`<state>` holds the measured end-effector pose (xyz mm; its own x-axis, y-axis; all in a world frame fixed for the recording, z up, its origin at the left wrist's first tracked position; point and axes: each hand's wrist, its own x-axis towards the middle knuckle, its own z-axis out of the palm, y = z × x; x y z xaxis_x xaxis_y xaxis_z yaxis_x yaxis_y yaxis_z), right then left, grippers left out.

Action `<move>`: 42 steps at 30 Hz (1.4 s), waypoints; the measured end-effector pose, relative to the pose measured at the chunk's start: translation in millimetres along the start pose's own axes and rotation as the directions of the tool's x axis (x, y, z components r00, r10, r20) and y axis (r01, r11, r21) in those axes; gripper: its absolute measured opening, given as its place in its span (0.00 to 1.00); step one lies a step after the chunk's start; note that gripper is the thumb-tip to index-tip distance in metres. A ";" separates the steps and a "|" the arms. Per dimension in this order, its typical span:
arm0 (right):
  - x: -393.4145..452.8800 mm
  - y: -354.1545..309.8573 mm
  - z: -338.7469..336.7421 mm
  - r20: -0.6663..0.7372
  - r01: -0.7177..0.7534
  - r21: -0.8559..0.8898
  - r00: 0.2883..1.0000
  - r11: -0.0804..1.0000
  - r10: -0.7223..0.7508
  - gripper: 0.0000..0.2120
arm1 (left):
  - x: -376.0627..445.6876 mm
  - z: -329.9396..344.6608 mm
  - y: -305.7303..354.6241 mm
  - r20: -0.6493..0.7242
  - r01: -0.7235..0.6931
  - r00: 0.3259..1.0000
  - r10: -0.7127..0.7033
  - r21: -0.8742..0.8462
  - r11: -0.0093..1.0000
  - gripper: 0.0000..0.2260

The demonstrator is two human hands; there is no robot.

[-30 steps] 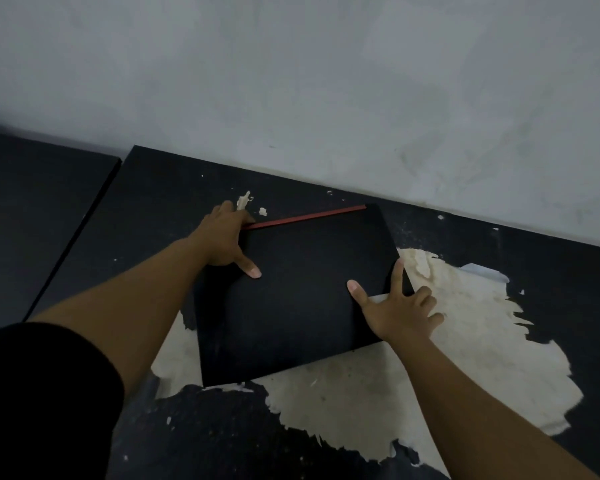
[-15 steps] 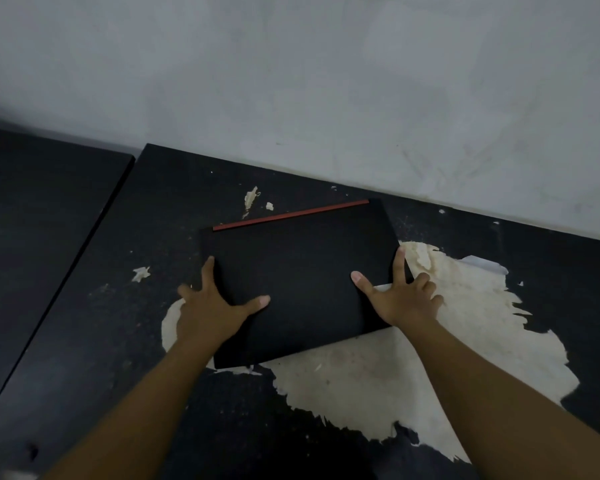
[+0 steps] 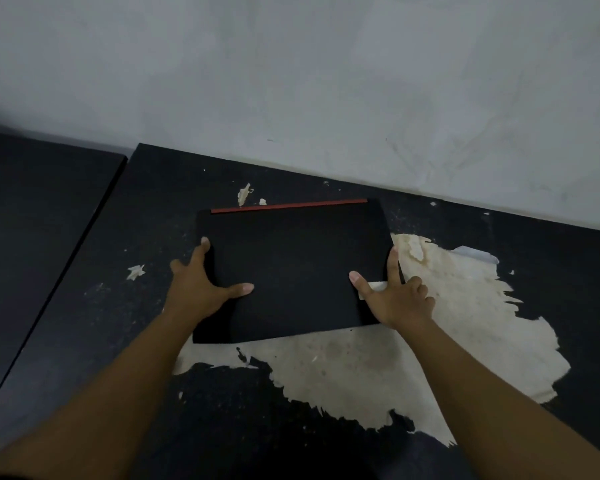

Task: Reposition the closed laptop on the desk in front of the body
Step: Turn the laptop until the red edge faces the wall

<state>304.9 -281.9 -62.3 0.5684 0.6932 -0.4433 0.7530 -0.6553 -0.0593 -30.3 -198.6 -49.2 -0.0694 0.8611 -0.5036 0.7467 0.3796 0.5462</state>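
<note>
the black desk (image 3: 326, 427) runs to the far wall, its dark top worn away in a large pale patch (image 3: 378, 368) at the near right and small flecks at the far middle. a closed black laptop (image 3: 291, 268) with a red strip along its far edge lies flat on it, partly over the patch. a second dark surface (image 3: 32, 237) sits just beside the desk on the left.

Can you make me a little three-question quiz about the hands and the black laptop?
1. True or false: the laptop is closed.
2. What colour is the strip along its far edge?
3. Where do the hands hold it? A) both on one side B) left hand on the left edge, right hand on the right edge C) neither touches.

Key: 1 true; 2 red; 3 B.
</note>
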 end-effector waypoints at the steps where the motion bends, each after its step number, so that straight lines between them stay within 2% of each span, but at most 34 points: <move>1: -3.9 0.4 1.8 0.001 -0.007 0.001 1.000 1.000 0.007 0.52 | 3.1 -3.2 2.2 0.014 0.001 1.000 -0.001 0.009 1.000 0.64; 9: -38.3 8.2 28.1 -0.044 -0.071 0.038 0.996 0.997 0.073 0.49 | 20.6 -12.5 14.6 0.087 -0.106 0.992 0.096 0.109 0.988 0.62; 14: -47.0 11.5 35.4 -0.073 -0.091 0.036 0.993 0.995 0.094 0.50 | 21.4 -6.3 13.7 0.096 -0.135 0.987 0.128 0.074 0.988 0.60; 17: -46.1 11.1 36.4 -0.091 -0.079 0.030 0.992 0.996 0.082 0.49 | 16.8 2.4 9.5 0.048 -0.139 0.990 0.136 0.085 0.987 0.55; 20: -43.3 10.3 34.6 -0.088 -0.058 0.070 0.994 0.996 0.064 0.50 | 12.2 15.8 13.7 -0.037 -0.117 0.991 0.126 0.185 0.976 0.44; 24: -26.6 8.2 26.2 -0.119 -0.019 0.176 0.992 0.984 0.040 0.53 | 9.2 32.0 15.8 -0.152 -0.088 0.978 0.141 0.309 0.947 0.39; 27: -11.9 0.5 26.3 -0.181 -0.029 0.201 0.981 0.979 0.066 0.52 | 8.7 41.6 10.5 -0.238 -0.087 0.954 0.185 0.372 0.924 0.38; 32: -8.1 -0.7 45.2 -0.375 -0.006 0.164 0.925 0.986 0.068 0.51 | 12.9 52.0 0.7 -0.348 -0.107 0.902 0.255 0.391 0.914 0.38; 42: -5.4 4.4 54.2 -0.431 0.003 0.195 0.899 0.981 0.083 0.53 | 23.1 58.6 -12.5 -0.414 -0.125 0.866 0.281 0.365 0.923 0.42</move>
<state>287.2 -304.9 -108.6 0.7160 0.6979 -0.0177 0.6757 -0.6991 -0.2340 -2.5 -203.2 -106.8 -0.1242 0.9922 -0.0057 0.9389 0.1194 0.3229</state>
